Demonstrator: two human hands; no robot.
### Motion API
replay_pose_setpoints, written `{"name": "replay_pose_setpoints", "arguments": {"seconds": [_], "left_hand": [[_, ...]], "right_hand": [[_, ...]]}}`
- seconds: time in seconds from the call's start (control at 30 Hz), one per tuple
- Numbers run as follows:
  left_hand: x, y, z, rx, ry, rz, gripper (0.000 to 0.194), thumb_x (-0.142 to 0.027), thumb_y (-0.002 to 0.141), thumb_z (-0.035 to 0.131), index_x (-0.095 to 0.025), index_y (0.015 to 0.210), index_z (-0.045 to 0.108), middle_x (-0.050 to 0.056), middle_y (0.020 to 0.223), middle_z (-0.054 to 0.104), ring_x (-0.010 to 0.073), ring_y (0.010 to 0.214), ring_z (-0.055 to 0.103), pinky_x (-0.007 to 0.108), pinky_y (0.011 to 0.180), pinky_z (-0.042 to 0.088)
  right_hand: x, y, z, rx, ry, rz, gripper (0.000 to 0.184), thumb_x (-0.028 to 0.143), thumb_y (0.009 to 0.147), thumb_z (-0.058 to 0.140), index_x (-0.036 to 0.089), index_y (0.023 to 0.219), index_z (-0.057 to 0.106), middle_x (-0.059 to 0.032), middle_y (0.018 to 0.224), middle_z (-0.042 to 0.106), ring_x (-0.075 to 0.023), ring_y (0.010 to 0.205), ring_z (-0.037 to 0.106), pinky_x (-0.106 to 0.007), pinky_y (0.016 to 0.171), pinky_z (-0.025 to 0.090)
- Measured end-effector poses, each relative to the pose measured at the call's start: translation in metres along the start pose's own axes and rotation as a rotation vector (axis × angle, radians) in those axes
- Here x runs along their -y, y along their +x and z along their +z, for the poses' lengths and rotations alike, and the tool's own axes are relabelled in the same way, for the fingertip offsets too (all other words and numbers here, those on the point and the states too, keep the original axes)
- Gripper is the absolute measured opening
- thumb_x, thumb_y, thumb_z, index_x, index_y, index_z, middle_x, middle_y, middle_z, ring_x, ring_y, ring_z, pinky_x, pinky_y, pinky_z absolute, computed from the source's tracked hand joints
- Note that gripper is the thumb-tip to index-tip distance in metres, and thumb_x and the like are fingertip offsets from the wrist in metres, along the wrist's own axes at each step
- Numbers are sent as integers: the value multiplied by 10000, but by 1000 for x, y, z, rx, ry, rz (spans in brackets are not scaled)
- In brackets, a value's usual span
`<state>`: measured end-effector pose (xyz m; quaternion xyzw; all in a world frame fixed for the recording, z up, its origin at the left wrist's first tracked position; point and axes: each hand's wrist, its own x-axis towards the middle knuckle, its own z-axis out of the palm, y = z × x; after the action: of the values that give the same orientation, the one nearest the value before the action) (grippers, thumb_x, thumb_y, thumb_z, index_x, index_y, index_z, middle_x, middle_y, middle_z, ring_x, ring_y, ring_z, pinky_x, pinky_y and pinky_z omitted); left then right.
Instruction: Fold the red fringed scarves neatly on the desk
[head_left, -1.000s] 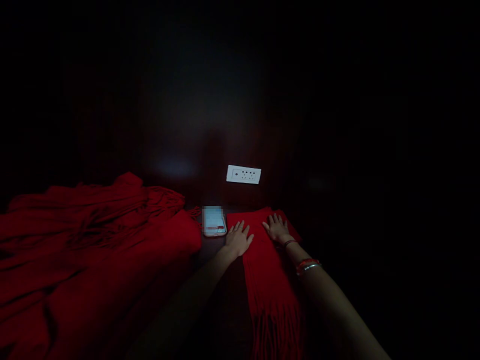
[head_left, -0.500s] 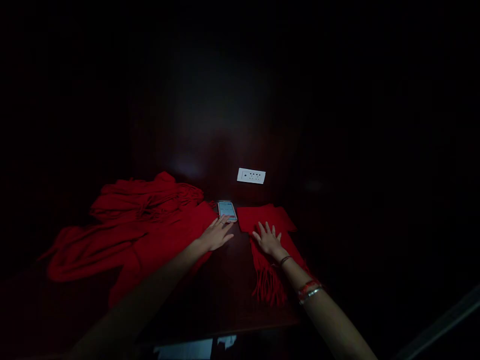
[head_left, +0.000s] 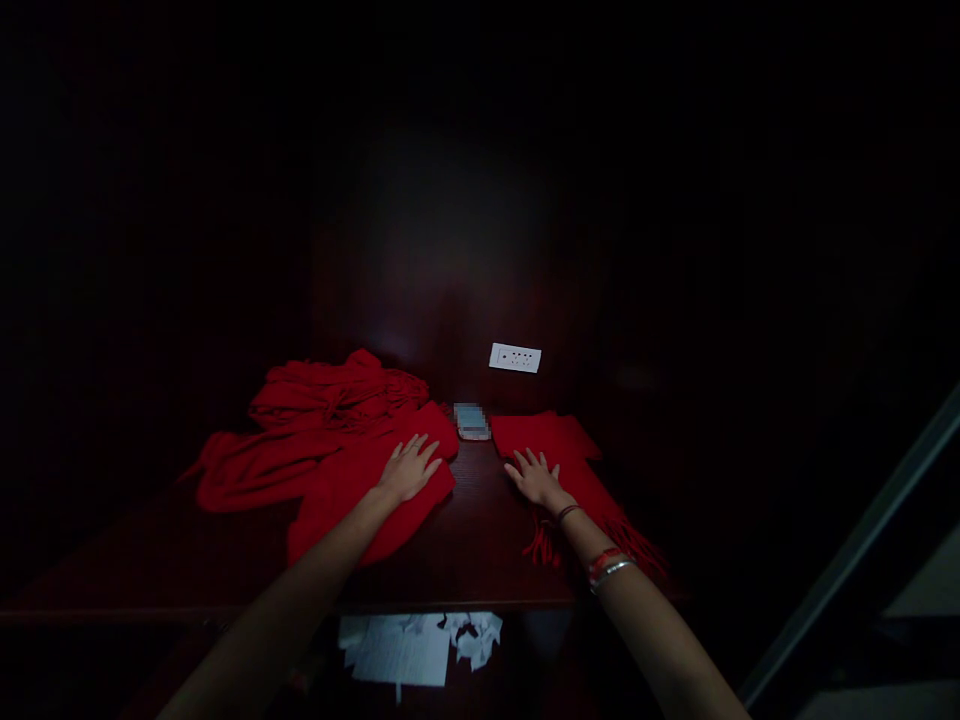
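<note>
My left hand (head_left: 409, 467) lies flat with its fingers spread on a heap of red fringed scarves (head_left: 330, 450) at the left of a dark wooden table (head_left: 472, 540). My right hand (head_left: 534, 475) rests open on the left edge of a folded red scarf (head_left: 562, 450), whose fringe hangs toward the table's front edge. Bracelets sit on my right wrist. Between the two scarves, at the back, a phone (head_left: 472, 420) lies with its screen lit.
A white socket plate (head_left: 515, 357) is set in the dark wall behind the table. Torn white paper (head_left: 420, 645) lies on the floor under the table's front edge. A pale slanted bar (head_left: 855, 550) crosses the right side. The room is very dark.
The view has pulled back from the table. My left hand moved left, from the folded scarf past the phone onto the heap. My right hand slid toward the folded scarf's left edge.
</note>
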<state>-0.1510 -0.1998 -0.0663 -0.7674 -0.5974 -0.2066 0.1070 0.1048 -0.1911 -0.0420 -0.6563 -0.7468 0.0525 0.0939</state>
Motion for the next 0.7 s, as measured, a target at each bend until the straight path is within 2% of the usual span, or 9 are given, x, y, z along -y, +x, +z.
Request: {"name": "replay_pose_setpoints", "arguments": {"seconds": [0.1, 0.17, 0.23, 0.33, 0.4, 0.47, 0.57, 0.63, 0.7], "left_hand": [[17, 7, -8, -41, 38, -159, 467, -394, 836, 264, -163, 1228, 371, 124, 1282, 347, 256, 1201, 244, 432, 951, 209], [33, 11, -9, 15, 40, -260, 497, -403, 827, 275, -140, 1241, 349, 143, 1291, 325, 277, 1200, 238, 447, 938, 222], [48, 12, -7, 103, 24, -279, 519, -407, 824, 270, -119, 1251, 329, 149, 1288, 328, 267, 1194, 255, 424, 938, 234], [59, 13, -3, 184, 0, -257, 513, -399, 829, 246, -134, 1265, 300, 136, 1295, 321, 230, 1196, 264, 397, 956, 213], [59, 13, -3, 224, 12, -328, 539, -443, 816, 250, -165, 1277, 278, 135, 1333, 245, 251, 1224, 194, 432, 960, 177], [56, 14, -5, 264, 40, -404, 579, -492, 800, 252, -177, 1286, 258, 146, 1347, 198, 282, 1232, 149, 466, 952, 157], [49, 15, -15, 280, 81, -396, 564, -463, 809, 267, -170, 1290, 241, 169, 1256, 361, 278, 1153, 328, 446, 921, 228], [45, 15, -24, 253, 102, -361, 518, -391, 812, 317, -171, 1277, 260, 156, 1147, 475, 254, 1042, 453, 404, 874, 304], [43, 14, -34, 234, 108, -338, 472, -336, 808, 352, -185, 1252, 302, 136, 1096, 512, 236, 988, 492, 361, 831, 349]], "right_hand": [[38, 8, 2, -53, 83, -163, 594, 509, 777, 340, 191, 1275, 287, -108, 1342, 235, -286, 1222, 159, -494, 938, 156], [65, 18, 6, -100, 139, -297, 538, 443, 782, 384, 175, 1246, 336, -110, 1298, 322, -241, 1192, 252, -415, 946, 208], [89, 28, 13, -112, 178, -396, 510, 406, 781, 406, 130, 1209, 387, -128, 1246, 391, -211, 1156, 319, -343, 943, 241], [115, 39, 25, -80, 202, -454, 530, 386, 768, 437, 76, 1195, 391, -159, 1234, 398, -206, 1142, 343, -300, 931, 263], [124, 40, 30, -56, 202, -464, 535, 370, 762, 454, 66, 1196, 382, -169, 1234, 397, -207, 1138, 354, -283, 909, 287], [129, 38, 32, -46, 182, -470, 469, 325, 754, 475, 83, 1152, 426, -157, 1162, 473, -201, 1073, 429, -259, 850, 337], [130, 32, 30, -74, 150, -439, 285, 188, 748, 446, 119, 1017, 511, -128, 993, 573, -187, 921, 529, -250, 751, 378], [130, 28, 26, -132, 156, -410, 254, 113, 732, 411, 132, 954, 533, -115, 950, 584, -177, 884, 539, -247, 733, 376], [127, 26, 19, -216, 209, -385, 268, 84, 715, 400, 145, 936, 538, -96, 942, 585, -162, 877, 532, -235, 741, 370]]}}
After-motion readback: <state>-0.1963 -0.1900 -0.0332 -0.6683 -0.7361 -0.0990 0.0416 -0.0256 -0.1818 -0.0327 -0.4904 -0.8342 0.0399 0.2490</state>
